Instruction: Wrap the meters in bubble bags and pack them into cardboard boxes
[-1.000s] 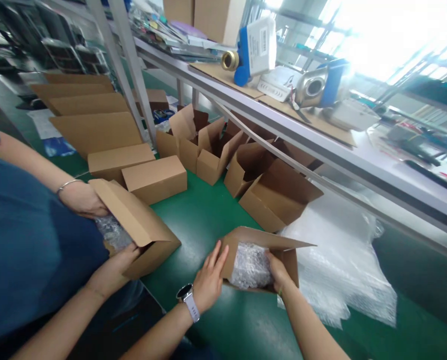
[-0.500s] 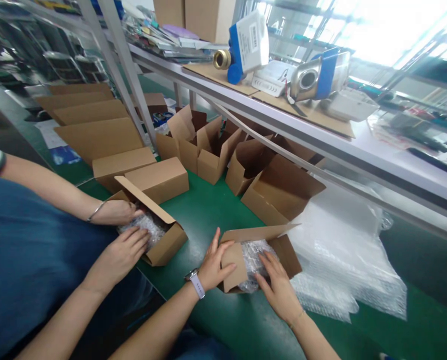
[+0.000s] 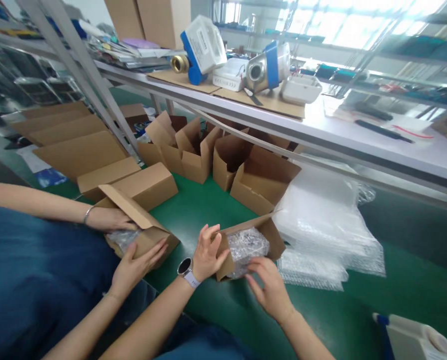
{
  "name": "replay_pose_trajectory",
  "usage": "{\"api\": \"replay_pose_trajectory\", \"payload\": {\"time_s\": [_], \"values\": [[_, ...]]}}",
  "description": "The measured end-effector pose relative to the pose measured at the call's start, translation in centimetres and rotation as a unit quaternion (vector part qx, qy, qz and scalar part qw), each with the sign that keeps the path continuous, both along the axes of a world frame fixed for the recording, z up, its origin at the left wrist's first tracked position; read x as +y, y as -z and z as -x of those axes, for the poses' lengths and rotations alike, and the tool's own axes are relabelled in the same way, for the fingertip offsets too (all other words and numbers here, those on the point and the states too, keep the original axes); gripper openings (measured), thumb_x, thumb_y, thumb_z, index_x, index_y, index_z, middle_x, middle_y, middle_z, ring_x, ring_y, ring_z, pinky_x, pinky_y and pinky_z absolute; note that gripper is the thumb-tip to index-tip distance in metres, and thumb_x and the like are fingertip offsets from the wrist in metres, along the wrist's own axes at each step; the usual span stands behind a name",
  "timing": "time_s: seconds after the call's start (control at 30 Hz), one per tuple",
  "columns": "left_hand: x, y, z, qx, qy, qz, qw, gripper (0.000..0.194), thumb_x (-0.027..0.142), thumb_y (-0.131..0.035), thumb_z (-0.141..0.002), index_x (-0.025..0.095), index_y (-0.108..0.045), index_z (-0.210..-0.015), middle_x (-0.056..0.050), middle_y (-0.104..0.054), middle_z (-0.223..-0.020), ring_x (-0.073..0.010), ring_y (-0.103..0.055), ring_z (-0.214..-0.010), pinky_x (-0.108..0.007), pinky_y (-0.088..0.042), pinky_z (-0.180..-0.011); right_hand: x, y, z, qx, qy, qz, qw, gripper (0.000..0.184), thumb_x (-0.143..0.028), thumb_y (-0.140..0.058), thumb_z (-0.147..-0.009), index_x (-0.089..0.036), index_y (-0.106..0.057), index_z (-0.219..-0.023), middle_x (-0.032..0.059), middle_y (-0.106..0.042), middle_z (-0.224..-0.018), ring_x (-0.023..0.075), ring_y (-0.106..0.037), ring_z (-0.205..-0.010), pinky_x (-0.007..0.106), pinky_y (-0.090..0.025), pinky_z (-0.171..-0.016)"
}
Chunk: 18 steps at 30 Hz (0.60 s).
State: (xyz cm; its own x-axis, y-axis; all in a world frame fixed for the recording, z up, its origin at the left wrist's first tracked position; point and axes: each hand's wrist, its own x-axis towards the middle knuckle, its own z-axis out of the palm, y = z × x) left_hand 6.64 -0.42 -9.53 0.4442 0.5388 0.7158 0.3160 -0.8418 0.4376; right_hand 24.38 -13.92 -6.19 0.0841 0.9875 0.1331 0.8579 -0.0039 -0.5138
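A small open cardboard box (image 3: 263, 231) lies on the green table with a bubble-wrapped item (image 3: 246, 246) in its mouth. My left hand (image 3: 205, 254), with a watch on its wrist, grips the box's left side flap, fingers curled over it. My right hand (image 3: 269, 286) is at the box's front lower edge, fingers spread against the wrap and the flap. To my left a co-worker in a blue shirt has both hands (image 3: 137, 262) on another open box (image 3: 144, 235) that also holds bubble wrap.
A stack of bubble-wrap sheets (image 3: 321, 225) lies right of my box. Several empty open boxes (image 3: 261, 180) and closed boxes (image 3: 144, 182) stand behind. A raised shelf (image 3: 321, 132) carries blue-and-white meters (image 3: 201, 47). A white and blue object (image 3: 411, 337) sits at the bottom right.
My view swung right and down. My left hand folded the side flap inward and my right hand slid down from the wrap to the box's front edge. The co-worker lowered their lid flap.
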Motion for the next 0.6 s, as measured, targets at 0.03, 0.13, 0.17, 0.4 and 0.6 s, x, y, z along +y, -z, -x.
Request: {"api": "replay_pose_trajectory", "payload": {"time_s": [0.03, 0.13, 0.17, 0.4, 0.6], "values": [[0.0, -0.8, 0.3, -0.001, 0.012, -0.023, 1.000, 0.093, 0.016, -0.058, -0.081, 0.040, 0.008, -0.143, -0.009, -0.037, -0.129, -0.0259, -0.046, -0.119, -0.058, -0.034, -0.103, -0.7, 0.2, -1.2, 0.015, 0.085, -0.077, 0.993, 0.028, -0.034, -0.048, -0.088, -0.021, -0.056, -0.111, 0.0123, -0.057, -0.117, 0.0262, -0.050, -0.114, 0.045, -0.039, -0.099], [-0.4, -2.2, 1.0, -0.002, 0.051, -0.028, 0.998, 0.096, 0.017, -0.060, -0.081, 0.046, 0.010, -0.140, -0.006, -0.043, -0.122, -0.0235, -0.049, -0.115, -0.051, -0.039, -0.101, -1.5, 1.2, -4.0, 0.084, 0.224, -0.122, 0.963, 0.052, -0.039, -0.038, -0.091, -0.019, -0.029, -0.138, 0.0146, -0.038, -0.141, 0.0253, -0.035, -0.131, 0.049, -0.032, -0.106], [-0.3, -2.2, 1.1, -0.007, 0.049, -0.005, 0.999, 0.096, 0.019, -0.060, -0.081, 0.046, 0.010, -0.140, -0.006, -0.043, -0.124, -0.0235, -0.048, -0.116, -0.049, -0.040, -0.100, -1.3, 1.7, -4.3, 0.102, 0.195, -0.081, 0.972, 0.054, -0.039, -0.033, -0.093, -0.019, -0.023, -0.142, 0.0129, -0.033, -0.146, 0.0235, -0.031, -0.134, 0.048, -0.029, -0.108], [2.7, 2.1, 0.0, -0.001, 0.137, 0.421, 0.897, 0.079, 0.031, -0.065, -0.076, 0.011, -0.026, -0.141, -0.017, -0.058, -0.119, -0.0240, -0.062, -0.098, -0.042, -0.052, -0.084, 0.5, 3.2, -3.8, 0.032, 0.044, 0.096, 0.994, 0.049, -0.041, -0.036, -0.091, -0.026, -0.038, -0.137, 0.0034, -0.033, -0.147, 0.0234, -0.021, -0.139, 0.060, -0.003, -0.110], [1.0, -0.1, 0.8, 0.120, 0.184, 0.245, 0.944, 0.048, 0.014, -0.054, -0.079, 0.026, -0.054, -0.126, -0.008, -0.032, -0.148, -0.0272, -0.042, -0.128, -0.048, -0.033, -0.106, 0.8, 3.8, -7.0, 0.312, 0.046, 0.067, 0.947, 0.068, -0.069, -0.029, -0.083, -0.022, -0.055, -0.125, 0.0065, -0.043, -0.141, 0.0265, -0.027, -0.137, 0.052, -0.009, -0.114]]}}
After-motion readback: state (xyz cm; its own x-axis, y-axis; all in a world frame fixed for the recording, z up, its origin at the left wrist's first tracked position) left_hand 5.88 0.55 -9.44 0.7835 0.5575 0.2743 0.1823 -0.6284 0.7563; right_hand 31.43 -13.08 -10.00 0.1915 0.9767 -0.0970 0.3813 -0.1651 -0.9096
